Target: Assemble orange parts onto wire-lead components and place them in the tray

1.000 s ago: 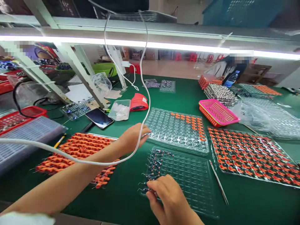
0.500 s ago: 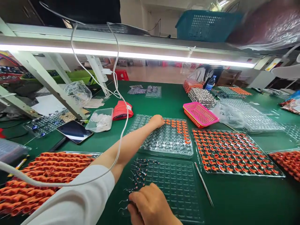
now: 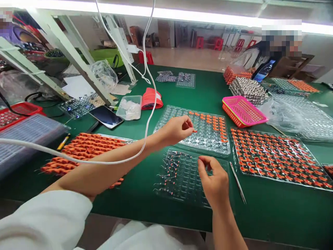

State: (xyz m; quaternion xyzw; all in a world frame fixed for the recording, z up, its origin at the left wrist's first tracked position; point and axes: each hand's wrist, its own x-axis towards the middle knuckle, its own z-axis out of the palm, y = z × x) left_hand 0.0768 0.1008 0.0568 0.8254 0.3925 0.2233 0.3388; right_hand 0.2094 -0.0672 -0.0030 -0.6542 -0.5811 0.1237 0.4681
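Observation:
My left hand (image 3: 179, 129) is closed in a pinch over the clear moulded tray (image 3: 166, 121), with a small orange part (image 3: 194, 131) showing at its fingertips. Similar orange pieces (image 3: 220, 126) fill the right and back cells of that tray. My right hand (image 3: 214, 178) hovers above the nearer clear tray (image 3: 186, 184), thumb and forefinger pressed together; what they pinch, if anything, is too small to make out. Small dark components with thin wire leads (image 3: 169, 170) lie along the left side of this nearer tray.
Tweezers (image 3: 238, 182) lie right of the near tray, by a tray full of orange parts (image 3: 275, 158). Stacked orange pieces (image 3: 85, 149) sit under my left forearm. Pink baskets (image 3: 244, 109) stand behind. A white cable (image 3: 147, 132) hangs across my left arm. Another person (image 3: 270, 52) sits far right.
My view has tipped downward. My left hand has drawn back from the orange rows, now showing an orange part. My right hand has moved from the wired components to the tray's right side.

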